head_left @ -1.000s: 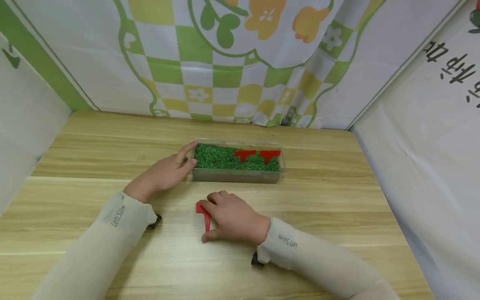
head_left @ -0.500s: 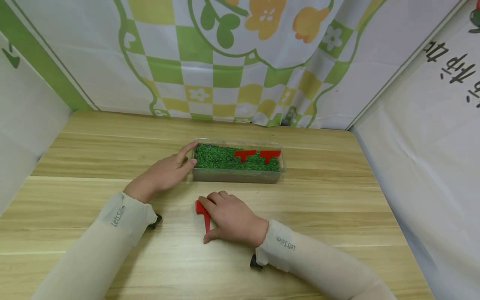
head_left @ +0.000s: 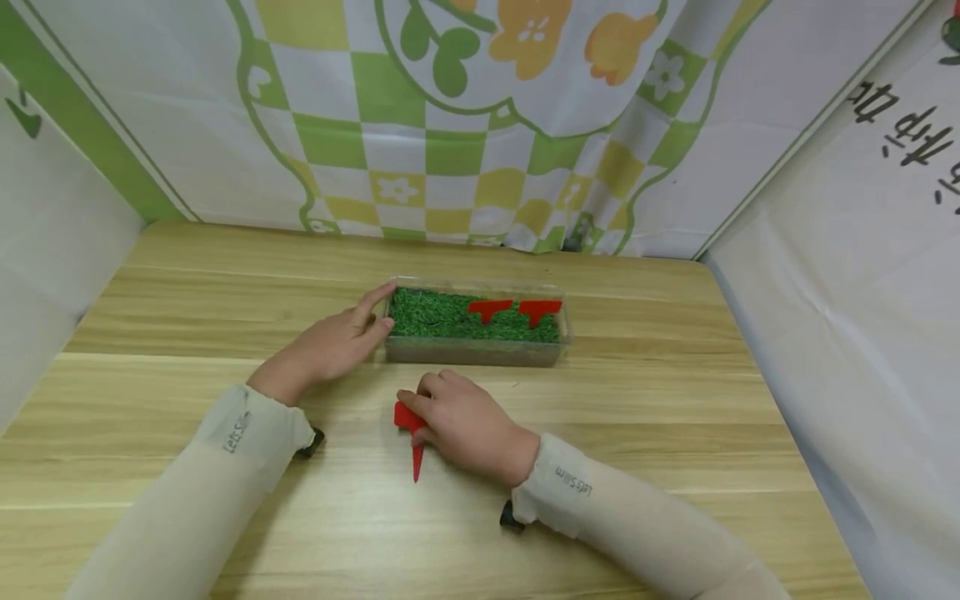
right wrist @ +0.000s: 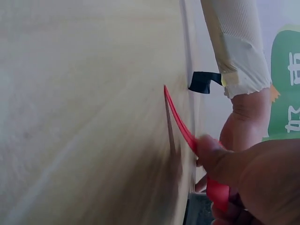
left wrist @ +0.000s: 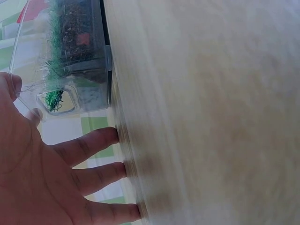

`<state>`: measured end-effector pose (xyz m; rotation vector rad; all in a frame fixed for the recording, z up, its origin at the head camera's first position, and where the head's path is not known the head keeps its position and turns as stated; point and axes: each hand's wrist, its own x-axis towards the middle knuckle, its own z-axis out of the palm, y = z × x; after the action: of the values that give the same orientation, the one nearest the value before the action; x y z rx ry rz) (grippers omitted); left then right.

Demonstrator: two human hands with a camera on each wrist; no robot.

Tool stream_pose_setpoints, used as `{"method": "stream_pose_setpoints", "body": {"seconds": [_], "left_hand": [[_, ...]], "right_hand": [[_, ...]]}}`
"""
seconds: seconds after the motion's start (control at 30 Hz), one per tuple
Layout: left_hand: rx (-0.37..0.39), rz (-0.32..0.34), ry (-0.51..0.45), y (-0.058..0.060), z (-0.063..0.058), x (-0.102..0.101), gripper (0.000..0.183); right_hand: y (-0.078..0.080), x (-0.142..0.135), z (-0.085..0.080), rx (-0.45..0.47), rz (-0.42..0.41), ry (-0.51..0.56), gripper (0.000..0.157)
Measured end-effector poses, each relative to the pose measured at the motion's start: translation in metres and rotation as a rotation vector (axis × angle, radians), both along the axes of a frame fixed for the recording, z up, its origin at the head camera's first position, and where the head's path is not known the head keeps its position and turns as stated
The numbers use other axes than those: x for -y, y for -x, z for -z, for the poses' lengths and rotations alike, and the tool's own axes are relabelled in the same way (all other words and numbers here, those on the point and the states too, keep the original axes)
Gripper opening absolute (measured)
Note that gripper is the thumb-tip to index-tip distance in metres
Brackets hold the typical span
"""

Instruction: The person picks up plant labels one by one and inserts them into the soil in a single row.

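Note:
In the head view a clear plastic planter box (head_left: pixel 472 353) filled with green artificial grass (head_left: pixel 429 310) stands on the table. Two red T-shaped plant labels (head_left: pixel 491 309) stick up from the right half of the grass. My left hand (head_left: pixel 333 346) touches the box's left end with thumb and index finger; its other fingers (left wrist: pixel 96 180) reach out straight, tips against the tabletop. Just in front of the box, my right hand (head_left: pixel 468 429) pinches another red plant label (head_left: pixel 417 465). This label's pointed stem is directed towards me, and part of its head is hidden by fingers.
The wooden table (head_left: pixel 645 400) extends on both sides of the box. A green, yellow and white checked cloth (head_left: pixel 457 150) hangs behind it. White panels (head_left: pixel 840 275) close off the sides. Black wrist-camera mounts (head_left: pixel 512 518) poke out beneath the sleeves.
My right thumb has shifted from the stem's tip up towards the label's head, baring the stem. The right hand has risen slightly. My left hand and the box stay put.

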<state>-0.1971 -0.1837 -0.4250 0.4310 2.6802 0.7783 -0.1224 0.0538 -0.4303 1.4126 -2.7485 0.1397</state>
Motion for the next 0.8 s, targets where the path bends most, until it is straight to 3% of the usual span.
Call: {"method": "stream_pose_setpoints", "body": {"seconds": [0.27, 0.53, 0.8], "left_hand": [[-0.009, 0.004, -0.003, 0.000, 0.000, 0.000, 0.061], [-0.005, 0.007, 0.010, 0.000, 0.002, 0.000, 0.062], [-0.002, 0.017, 0.006, 0.001, 0.000, 0.001, 0.063]], "right_hand": [[0.005, -0.005, -0.013, -0.009, -0.058, 0.122, 0.031], [0.011, -0.010, -0.025, 0.090, -0.058, 0.211, 0.032], [0.023, -0.016, -0.035, 0.054, -0.072, 0.329, 0.029]]}}
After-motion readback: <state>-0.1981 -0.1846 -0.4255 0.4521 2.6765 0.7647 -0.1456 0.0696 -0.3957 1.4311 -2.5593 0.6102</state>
